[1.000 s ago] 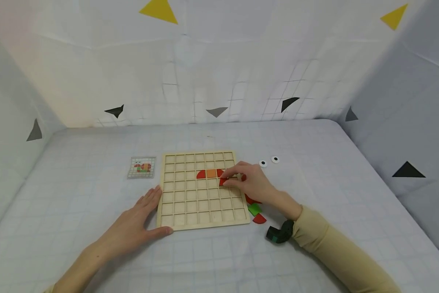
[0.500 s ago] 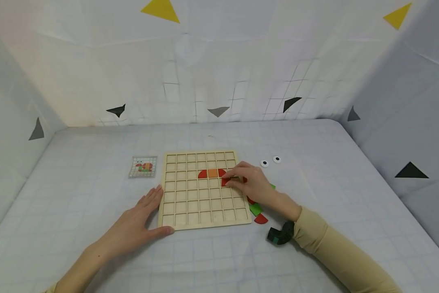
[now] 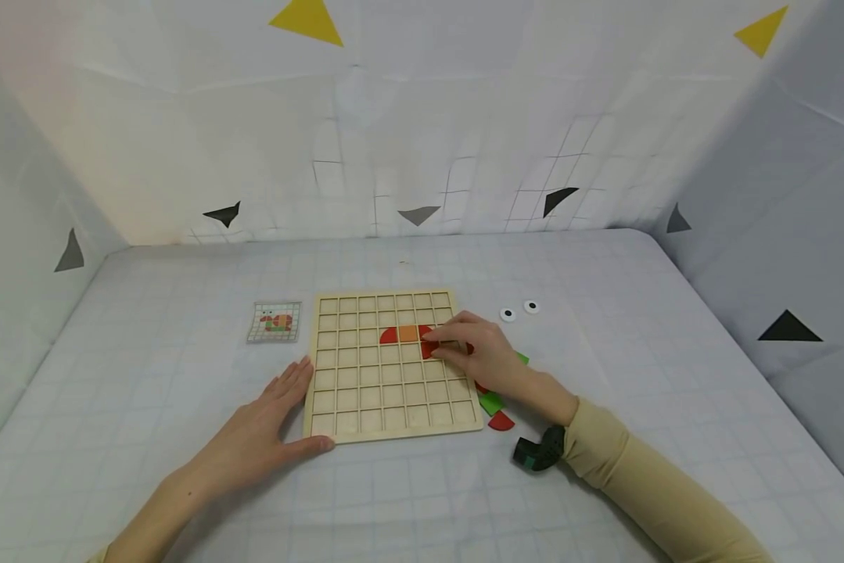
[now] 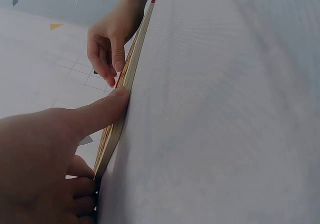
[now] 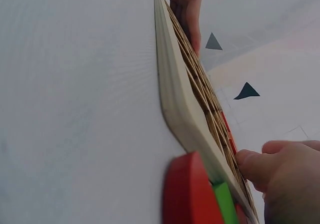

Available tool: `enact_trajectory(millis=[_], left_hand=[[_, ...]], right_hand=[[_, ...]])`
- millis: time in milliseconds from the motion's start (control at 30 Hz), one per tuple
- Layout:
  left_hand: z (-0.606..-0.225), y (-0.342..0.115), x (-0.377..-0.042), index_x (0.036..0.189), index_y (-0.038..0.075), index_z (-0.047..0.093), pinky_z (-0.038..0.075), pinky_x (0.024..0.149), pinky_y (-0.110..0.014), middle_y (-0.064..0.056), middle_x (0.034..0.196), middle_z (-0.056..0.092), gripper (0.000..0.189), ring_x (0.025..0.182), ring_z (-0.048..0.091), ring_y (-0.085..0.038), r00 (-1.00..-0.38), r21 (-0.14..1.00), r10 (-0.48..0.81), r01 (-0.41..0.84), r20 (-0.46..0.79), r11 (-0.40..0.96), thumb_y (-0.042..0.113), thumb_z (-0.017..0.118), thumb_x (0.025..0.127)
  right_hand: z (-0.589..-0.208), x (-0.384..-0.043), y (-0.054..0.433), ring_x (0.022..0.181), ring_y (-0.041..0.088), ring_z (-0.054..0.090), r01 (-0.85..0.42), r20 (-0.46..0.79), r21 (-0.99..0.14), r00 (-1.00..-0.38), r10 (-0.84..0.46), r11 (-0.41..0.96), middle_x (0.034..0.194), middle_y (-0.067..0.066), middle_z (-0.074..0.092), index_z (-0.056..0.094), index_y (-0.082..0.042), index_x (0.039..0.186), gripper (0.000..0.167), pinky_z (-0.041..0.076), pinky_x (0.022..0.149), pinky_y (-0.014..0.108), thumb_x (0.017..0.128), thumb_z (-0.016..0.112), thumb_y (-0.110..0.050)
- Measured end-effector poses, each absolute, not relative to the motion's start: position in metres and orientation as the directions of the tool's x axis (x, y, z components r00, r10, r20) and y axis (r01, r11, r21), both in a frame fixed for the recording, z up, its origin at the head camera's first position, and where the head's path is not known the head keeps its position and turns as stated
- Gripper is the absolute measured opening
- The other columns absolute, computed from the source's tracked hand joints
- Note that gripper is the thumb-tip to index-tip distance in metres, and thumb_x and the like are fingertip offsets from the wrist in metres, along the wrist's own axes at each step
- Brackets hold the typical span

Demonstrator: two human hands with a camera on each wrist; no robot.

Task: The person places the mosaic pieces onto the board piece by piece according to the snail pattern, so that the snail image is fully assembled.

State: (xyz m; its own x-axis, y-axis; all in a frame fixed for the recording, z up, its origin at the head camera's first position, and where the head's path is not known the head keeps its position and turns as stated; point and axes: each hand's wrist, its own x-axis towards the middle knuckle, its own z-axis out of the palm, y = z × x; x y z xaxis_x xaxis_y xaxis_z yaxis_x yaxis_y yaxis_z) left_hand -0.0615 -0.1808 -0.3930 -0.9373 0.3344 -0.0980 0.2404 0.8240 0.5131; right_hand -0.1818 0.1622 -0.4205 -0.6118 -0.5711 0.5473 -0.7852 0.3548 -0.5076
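Observation:
A wooden grid board [image 3: 393,436] lies on the cloth-covered table. In the head view my left hand [image 3: 260,430] rests along its left side, fingers straight, thumb at the near left corner. My right hand [image 3: 488,352] pinches a red quarter-circle tile [image 3: 429,350] between thumb and fingertips at a cell in the board's right half. Just beyond that tile runs a row: a red quarter-circle [image 3: 389,335], an orange square [image 3: 408,333] and another red piece [image 3: 425,331], partly covered by my fingers. The right wrist view shows my right thumb [image 5: 255,166] right at the grid.
Beside the board's right edge lie green tiles [image 3: 492,403] and a red quarter-circle piece [image 3: 501,421], others partly hidden by my right hand. Two white eye discs [image 3: 508,315] sit farther back. A pattern card [image 3: 274,322] lies left of the board. A black device [image 3: 540,449] is at my right wrist.
The pinched red tile has shifted slightly left and sits more squarely at its cell. The left hand stays in place on the board.

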Motion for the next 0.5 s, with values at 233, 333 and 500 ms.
enact_trajectory(millis=[233,333,500], left_hand=[[-0.392,-0.1799,-0.0614,0.158,0.006,0.025,0.031,0.112,-0.065,-0.008,0.167,0.019,0.107,0.152,0.02,-0.037,-0.936,0.504,0.336,0.242,-0.102,0.829,0.071,0.064,0.083],[-0.3912,-0.1794,-0.0611,0.158,0.005,0.025,0.03,0.114,-0.064,-0.009,0.167,0.02,0.107,0.152,0.02,-0.037,-0.936,0.504,0.336,0.243,-0.101,0.828,0.07,0.065,0.083],[-0.391,-0.1796,-0.0607,0.158,0.005,0.025,0.03,0.113,-0.065,-0.009,0.167,0.02,0.107,0.152,0.02,-0.037,-0.936,0.507,0.337,0.244,-0.099,0.827,0.07,0.065,0.083]], right_hand=[[-0.4209,-0.1812,0.1622,0.078,0.018,0.053,-0.701,0.506,-0.533,-0.713,-0.485,0.474,0.093,0.004,0.068,0.075,-0.008,0.109,0.034,0.044,0.057,0.028,0.078,0.087,-0.015],[-0.4203,-0.1804,0.1626,0.079,0.016,0.054,-0.665,0.468,-0.552,-0.747,-0.473,0.503,0.094,0.003,0.068,0.076,-0.01,0.109,0.034,0.045,0.059,0.027,0.078,0.087,-0.018],[-0.4189,-0.1797,0.1626,0.079,0.016,0.055,-0.642,0.437,-0.575,-0.765,-0.474,0.507,0.097,0.002,0.069,0.076,-0.01,0.109,0.032,0.046,0.06,0.027,0.079,0.086,-0.018]])
